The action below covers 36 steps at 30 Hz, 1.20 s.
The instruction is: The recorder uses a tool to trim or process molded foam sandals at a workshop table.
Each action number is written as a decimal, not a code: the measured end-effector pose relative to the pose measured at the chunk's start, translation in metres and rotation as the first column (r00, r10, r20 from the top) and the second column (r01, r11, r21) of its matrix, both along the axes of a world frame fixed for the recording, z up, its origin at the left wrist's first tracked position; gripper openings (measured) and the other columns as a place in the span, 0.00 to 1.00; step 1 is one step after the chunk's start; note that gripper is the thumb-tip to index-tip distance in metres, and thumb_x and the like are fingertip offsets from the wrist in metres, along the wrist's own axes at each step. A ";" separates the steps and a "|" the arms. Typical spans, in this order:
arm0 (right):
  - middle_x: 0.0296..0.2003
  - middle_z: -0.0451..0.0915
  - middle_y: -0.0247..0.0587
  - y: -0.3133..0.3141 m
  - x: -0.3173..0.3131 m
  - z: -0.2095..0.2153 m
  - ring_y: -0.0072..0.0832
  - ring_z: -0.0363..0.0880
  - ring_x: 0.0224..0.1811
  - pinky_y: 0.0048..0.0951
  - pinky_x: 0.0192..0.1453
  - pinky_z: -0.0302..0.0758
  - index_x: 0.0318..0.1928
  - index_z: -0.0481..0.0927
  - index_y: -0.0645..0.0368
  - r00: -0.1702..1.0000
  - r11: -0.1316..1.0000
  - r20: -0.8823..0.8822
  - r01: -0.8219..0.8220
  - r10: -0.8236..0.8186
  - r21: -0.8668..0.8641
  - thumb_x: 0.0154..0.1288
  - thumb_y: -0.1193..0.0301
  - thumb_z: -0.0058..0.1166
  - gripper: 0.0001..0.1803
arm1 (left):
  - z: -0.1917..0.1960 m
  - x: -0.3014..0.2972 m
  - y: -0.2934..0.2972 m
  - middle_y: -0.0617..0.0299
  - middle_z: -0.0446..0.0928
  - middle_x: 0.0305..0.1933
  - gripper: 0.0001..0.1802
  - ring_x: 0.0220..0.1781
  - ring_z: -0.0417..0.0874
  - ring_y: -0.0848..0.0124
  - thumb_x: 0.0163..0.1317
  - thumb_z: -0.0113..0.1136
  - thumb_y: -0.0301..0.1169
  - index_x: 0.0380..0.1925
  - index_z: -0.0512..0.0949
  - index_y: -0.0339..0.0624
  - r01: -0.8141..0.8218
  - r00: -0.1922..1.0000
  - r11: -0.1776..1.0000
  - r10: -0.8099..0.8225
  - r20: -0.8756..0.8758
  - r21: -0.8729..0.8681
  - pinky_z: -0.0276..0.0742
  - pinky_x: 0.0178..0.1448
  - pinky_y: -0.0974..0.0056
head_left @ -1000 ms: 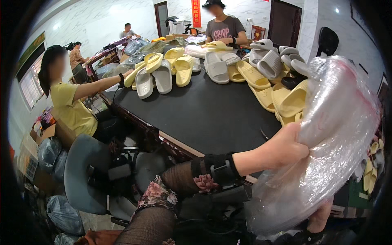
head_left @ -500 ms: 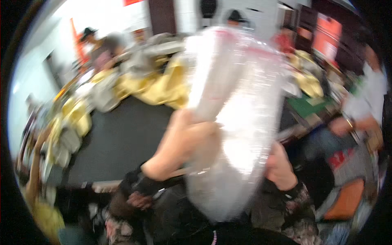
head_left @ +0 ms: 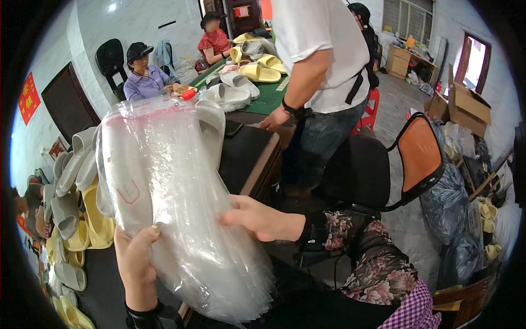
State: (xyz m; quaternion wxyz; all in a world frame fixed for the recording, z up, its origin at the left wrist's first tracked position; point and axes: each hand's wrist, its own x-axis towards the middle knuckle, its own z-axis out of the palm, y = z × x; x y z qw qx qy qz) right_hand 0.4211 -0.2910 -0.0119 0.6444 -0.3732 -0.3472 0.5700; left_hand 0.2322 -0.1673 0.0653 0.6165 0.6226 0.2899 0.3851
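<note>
Head view showed the left hand (head_left: 137, 263) gripping a thick stack of clear plastic bags (head_left: 175, 203) from below, thumb pressed up against the near face while the other fingers sat hidden behind the stack. The right hand (head_left: 257, 219) lay on the stack's right edge, fingers stretched out close together along the plastic. The bags stood upright in front of the person's chest, above the near edge of the dark table (head_left: 246, 156). As far as could be judged, the work was at an early stage: the bags were in hand as a whole bundle, none looked separated or opened, and no slipper was inside one. Grey and yellow slippers (head_left: 76, 203) lay heaped loose at the left, with more pairs (head_left: 246, 77) on the far table. A standing person in a white shirt (head_left: 318, 49) leaned a hand on the table, beside an orange-backed chair (head_left: 419, 159).
</note>
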 end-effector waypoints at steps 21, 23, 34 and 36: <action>0.44 0.78 0.43 0.012 0.008 0.009 0.30 0.78 0.43 0.33 0.52 0.75 0.54 0.71 0.68 0.997 0.989 0.046 0.061 -0.056 -0.135 0.57 0.75 0.60 0.24 | 0.013 0.012 -0.001 0.51 0.76 0.46 0.33 0.42 0.79 0.67 0.44 0.48 0.18 0.57 0.63 0.26 0.161 0.980 0.987 -0.162 0.111 0.022 0.75 0.47 0.66; 0.46 0.77 0.43 0.007 0.007 0.013 0.31 0.78 0.47 0.35 0.55 0.74 0.56 0.69 0.67 0.992 0.988 -0.127 0.001 -0.021 -0.157 0.59 0.70 0.60 0.26 | 0.012 0.008 0.004 0.51 0.76 0.45 0.33 0.41 0.79 0.67 0.43 0.49 0.18 0.57 0.63 0.26 0.145 0.989 0.989 -0.146 0.023 0.025 0.75 0.47 0.66; 0.51 0.75 0.43 0.013 0.010 0.001 0.31 0.76 0.50 0.35 0.57 0.73 0.60 0.67 0.64 0.986 0.951 -0.087 -0.161 0.142 -0.265 0.58 0.66 0.63 0.32 | 0.010 0.007 0.002 0.49 0.74 0.48 0.34 0.44 0.79 0.65 0.42 0.49 0.16 0.57 0.63 0.28 0.225 0.974 0.974 -0.226 0.018 0.011 0.75 0.49 0.64; 0.50 0.75 0.42 0.012 0.009 0.007 0.31 0.76 0.49 0.35 0.57 0.73 0.60 0.66 0.64 0.991 0.974 -0.089 -0.115 0.099 -0.196 0.59 0.70 0.60 0.30 | 0.007 0.003 0.006 0.49 0.74 0.48 0.35 0.45 0.79 0.65 0.42 0.49 0.16 0.57 0.62 0.28 0.260 0.965 0.965 -0.259 0.038 -0.025 0.75 0.50 0.64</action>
